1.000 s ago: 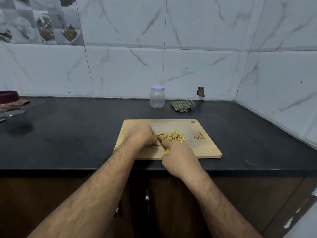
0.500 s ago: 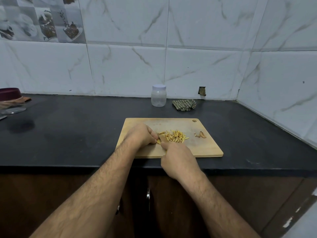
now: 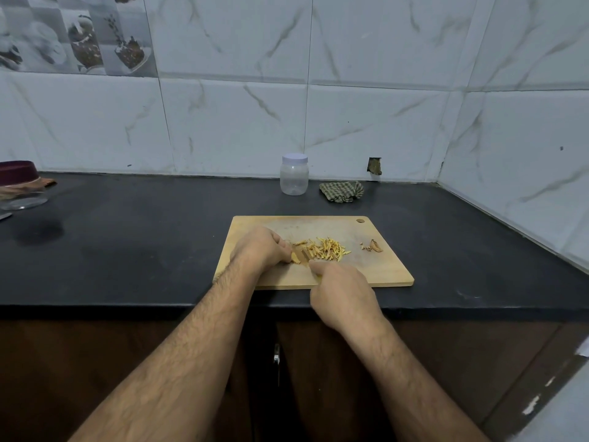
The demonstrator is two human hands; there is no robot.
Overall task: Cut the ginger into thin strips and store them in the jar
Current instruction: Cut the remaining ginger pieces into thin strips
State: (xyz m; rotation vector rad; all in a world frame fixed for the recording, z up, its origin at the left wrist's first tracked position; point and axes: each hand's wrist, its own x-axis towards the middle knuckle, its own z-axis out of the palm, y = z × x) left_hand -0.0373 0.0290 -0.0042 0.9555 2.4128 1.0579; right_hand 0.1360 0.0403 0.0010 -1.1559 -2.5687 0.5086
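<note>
Head view, nearest first: two bare forearms reaching up from the bottom edge over dark wooden cabinet doors [image 3: 318,362] toward a black countertop [image 3: 134,250]. Right hand [image 3: 342,290] at the near edge of the wooden cutting board [image 3: 389,272], fingers curled round a knife handle hidden under the palm, forefinger stretched forward along the top. Knife blade [image 3: 305,255] only partly visible, lying between the two hands and pointing away. Left hand [image 3: 259,248] on the board's left part, knuckles up, fingers curled down, pinching a small uncut ginger piece [image 3: 295,258] at the fingertips, just beside the blade. Right of the blade, a loose heap of thin ginger strips [image 3: 325,249] on the middle of the board. Further right on the board, apart from the heap, a few brown peel scraps [image 3: 373,246]. Round hanging hole at the board's far right corner.

Beyond the board, near the wall: a clear plastic jar [image 3: 294,178] standing upright, white lid on, nothing visible inside, well apart from the strips. Just right of the jar, a crumpled checked cloth [image 3: 341,192]. At the far left edge, a dark red bowl [image 3: 17,172] stacked over something glass, partly cut off. Behind everything, white marble-patterned wall tiles [image 3: 239,122], with a small broken hole [image 3: 374,166] low down above the cloth.
</note>
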